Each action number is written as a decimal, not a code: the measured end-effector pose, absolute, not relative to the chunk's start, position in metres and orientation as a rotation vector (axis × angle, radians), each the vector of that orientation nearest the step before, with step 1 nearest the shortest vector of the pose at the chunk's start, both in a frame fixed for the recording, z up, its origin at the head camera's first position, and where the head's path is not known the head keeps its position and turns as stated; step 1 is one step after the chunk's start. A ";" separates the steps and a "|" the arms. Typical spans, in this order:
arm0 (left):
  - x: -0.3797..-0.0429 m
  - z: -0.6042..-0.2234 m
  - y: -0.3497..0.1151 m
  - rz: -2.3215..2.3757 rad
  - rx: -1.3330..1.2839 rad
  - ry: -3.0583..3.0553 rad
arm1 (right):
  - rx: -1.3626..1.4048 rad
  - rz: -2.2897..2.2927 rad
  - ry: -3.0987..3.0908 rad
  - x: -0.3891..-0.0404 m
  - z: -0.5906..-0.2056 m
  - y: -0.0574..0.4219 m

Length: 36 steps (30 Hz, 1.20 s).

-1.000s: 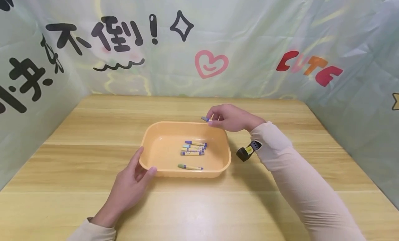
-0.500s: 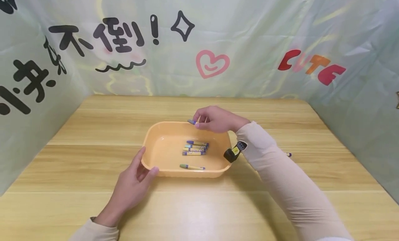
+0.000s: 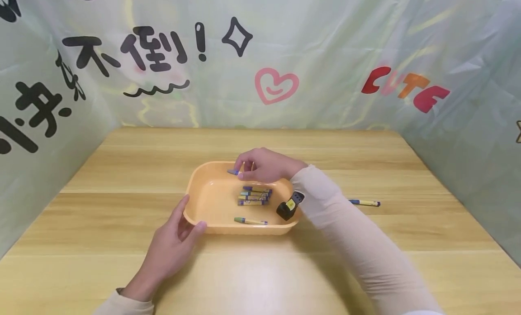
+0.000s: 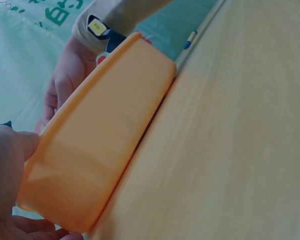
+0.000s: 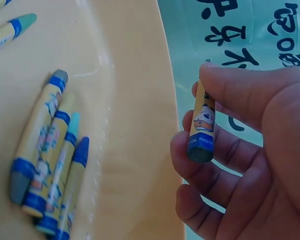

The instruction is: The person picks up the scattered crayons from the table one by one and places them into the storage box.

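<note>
My right hand [image 3: 266, 165] pinches an oil pastel [image 5: 204, 120] with a yellow wrapper and blue bands, over the far side of an orange plastic tray [image 3: 211, 199]. In the right wrist view its thumb lies on the wrapper, with the dark flat end towards the camera. Inside the tray, several pastels [image 3: 253, 196] lie side by side as a small row. A green-tipped pastel [image 3: 250, 221] lies apart, near the front wall. My left hand [image 3: 171, 245] grips the tray's front left corner, its thumb at the rim in the left wrist view.
One blue-tipped pastel [image 3: 366, 202] lies on the wooden table [image 3: 260, 269] to the right of the tray, partly behind the right sleeve. A black wrist camera [image 3: 289, 207] overlaps the tray's right end. Printed cloth [image 3: 325, 48] hangs around the back and sides.
My right hand has moved left and nearer with the pastel, from the tray's back right corner to over its far side. The pastel on the right has come into view. My left hand stays put.
</note>
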<state>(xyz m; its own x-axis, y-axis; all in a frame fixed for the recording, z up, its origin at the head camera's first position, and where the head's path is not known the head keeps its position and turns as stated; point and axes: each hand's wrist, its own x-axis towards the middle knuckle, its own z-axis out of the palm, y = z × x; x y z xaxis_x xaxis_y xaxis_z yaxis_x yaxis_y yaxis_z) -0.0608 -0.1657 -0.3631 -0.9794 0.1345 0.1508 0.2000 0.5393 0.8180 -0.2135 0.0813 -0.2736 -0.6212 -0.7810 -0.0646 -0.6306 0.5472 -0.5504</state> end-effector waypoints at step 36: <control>-0.060 -0.363 -0.165 -1.479 -0.256 -2.700 | -1.234 -0.502 2.421 -0.217 -0.301 0.037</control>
<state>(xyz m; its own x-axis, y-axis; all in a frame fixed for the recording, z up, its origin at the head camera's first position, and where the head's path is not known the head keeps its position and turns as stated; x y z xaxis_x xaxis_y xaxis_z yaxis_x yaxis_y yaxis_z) -0.0602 -0.1650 -0.3627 -0.9849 0.1196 0.1250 0.1697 0.5281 0.8321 -0.2168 0.0367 -0.3011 -0.5446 -0.8218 -0.1675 -0.6877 0.5518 -0.4718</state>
